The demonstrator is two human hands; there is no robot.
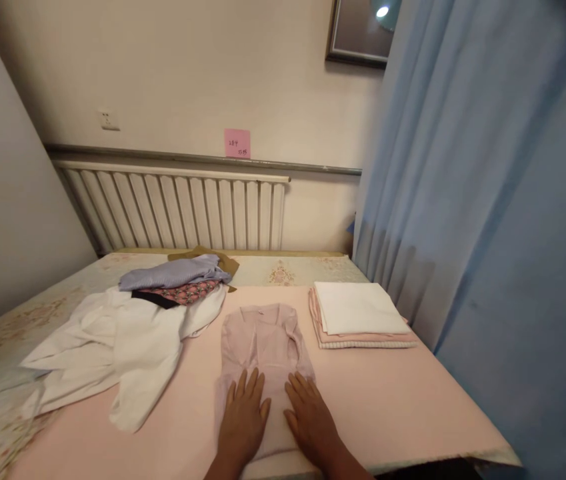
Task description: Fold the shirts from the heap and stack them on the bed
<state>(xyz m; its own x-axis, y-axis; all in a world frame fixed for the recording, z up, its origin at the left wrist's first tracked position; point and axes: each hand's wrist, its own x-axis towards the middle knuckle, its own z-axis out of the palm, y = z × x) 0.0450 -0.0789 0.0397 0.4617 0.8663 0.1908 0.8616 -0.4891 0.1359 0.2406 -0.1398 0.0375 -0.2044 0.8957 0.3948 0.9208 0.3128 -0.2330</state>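
A pale pink shirt [257, 340] lies on the pink cloth [377, 400] in front of me, its sides turned in to make a long narrow shape, with the collar at the far end. My left hand [243, 413] rests flat on the shirt's lower left part, fingers stretched forward. On the lower right part lies my right hand [310, 417], also flat with its fingers out. Both hands press on the fabric and grip nothing. Part of the shirt's near end is hidden under the hands and wrists.
Loose clothes are heaped at the left: a white garment [147, 340], a lavender one [177, 272] and a patterned red one [190, 292]. A folded stack with white cloth [357, 308] on top sits at the right. Behind are a radiator [183, 210] and, rightward, a blue curtain [463, 167].
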